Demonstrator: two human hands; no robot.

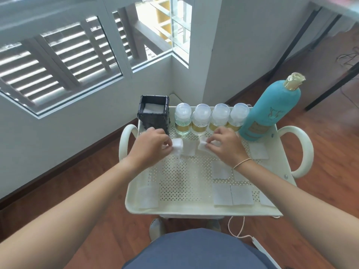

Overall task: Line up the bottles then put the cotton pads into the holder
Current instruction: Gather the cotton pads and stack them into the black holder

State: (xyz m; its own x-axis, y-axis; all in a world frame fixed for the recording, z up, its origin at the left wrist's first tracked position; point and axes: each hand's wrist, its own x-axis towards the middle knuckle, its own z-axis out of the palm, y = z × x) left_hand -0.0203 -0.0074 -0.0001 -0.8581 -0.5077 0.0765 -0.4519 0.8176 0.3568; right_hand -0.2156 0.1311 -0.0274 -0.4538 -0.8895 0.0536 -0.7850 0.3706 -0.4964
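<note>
While four small bottles (211, 118) stand rowed behind, the left hand (153, 145) pinches a cotton pad (177, 147). The right hand (226, 145) pinches another pad (202, 145); the holder (153, 115) stands far left.

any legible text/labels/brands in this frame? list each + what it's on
None can be read.
Tall teal bottle: script lettering on its side, too blurred to make out.
Its lower gold label: print there, too small to read.
Four small bottles: gold label bands, no text visible.
Black holder, cotton pads, cart tray: no marking seen.
</note>
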